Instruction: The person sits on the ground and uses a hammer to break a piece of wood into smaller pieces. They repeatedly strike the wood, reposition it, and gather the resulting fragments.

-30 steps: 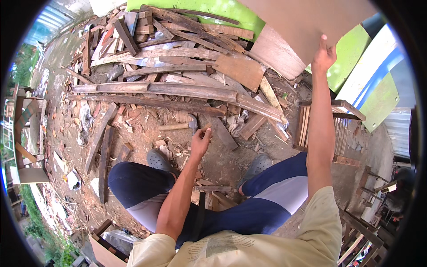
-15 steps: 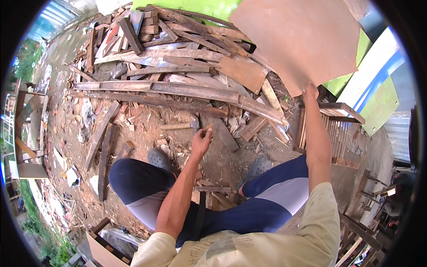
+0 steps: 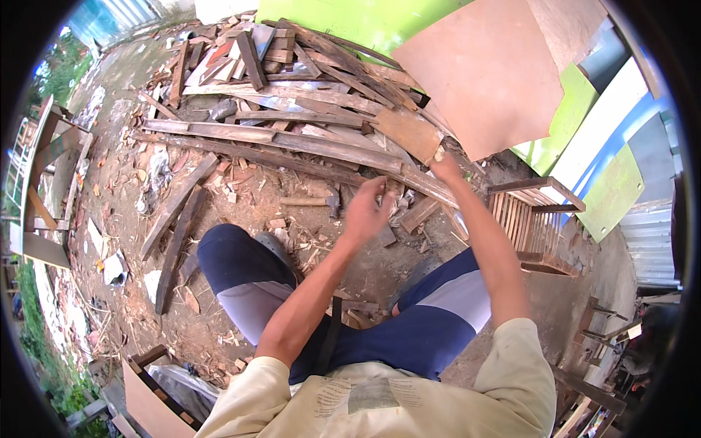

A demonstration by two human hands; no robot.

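Observation:
My right hand (image 3: 447, 169) is closed at the near corner of a small brown board (image 3: 409, 134), thumb and fingers pinching its edge. The board lies flat on the right end of the wood pile. My left hand (image 3: 366, 213) hovers above the ground left of it, slightly blurred, fingers apart and half bent, with nothing visible in them. Beneath and to its left a hammer (image 3: 310, 201) with a wooden handle lies on the dirt. A large tan sheet (image 3: 489, 73) leans beyond my right hand, no hand on it.
A heap of old planks (image 3: 314, 80) spreads across the far side. At right stand a slatted wooden crate (image 3: 517, 219) and green panels (image 3: 613, 193). Loose beams (image 3: 182, 244) and wood chips litter the ground at left. A wooden frame (image 3: 44, 197) stands at far left.
My right hand has let go of the large tan sheet and come down to the small board's corner. My left hand has moved forward and right, its fingers opening. The head view has shifted slightly.

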